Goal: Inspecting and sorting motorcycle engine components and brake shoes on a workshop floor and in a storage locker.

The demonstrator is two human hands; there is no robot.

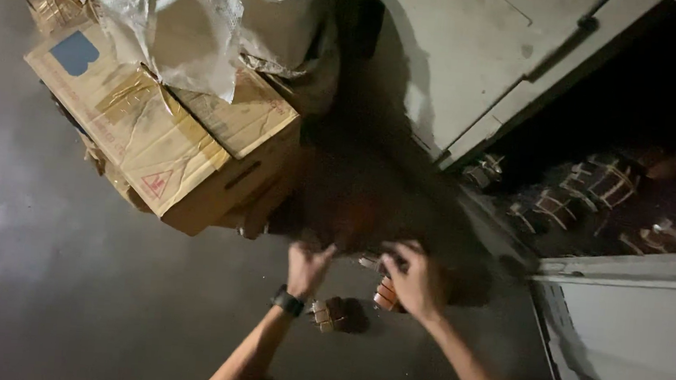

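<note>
A small copper-wound coil part [387,294] sits on the dark floor [103,308] directly under the right hand [415,283], and that closeness is the relation that counts: the part lies on the thumb side of the palm, touching or nearly touching the fingers [397,255], which curl loosely down over it. Whether they have actually closed on it I cannot tell, since the hand covers most of it. What shows of the part stands roughly upright, its orange-brown winding facing the camera. A second, similar piece [323,315] lies on the floor between the two forearms, near the left wrist with its dark wristband [288,302] and just below the left hand [307,266]. That hand is half open, thumb out, fingers bent, with nothing in it, and it is farther from the first part than the right hand is. Beyond the hands, a taped cardboard box [173,145] sits at the left with crumpled plastic sheeting [182,25] on top. To the right, a grey metal cabinet [477,56] stands open, and more wound parts [595,186] sit in a row in its dark interior.
</note>
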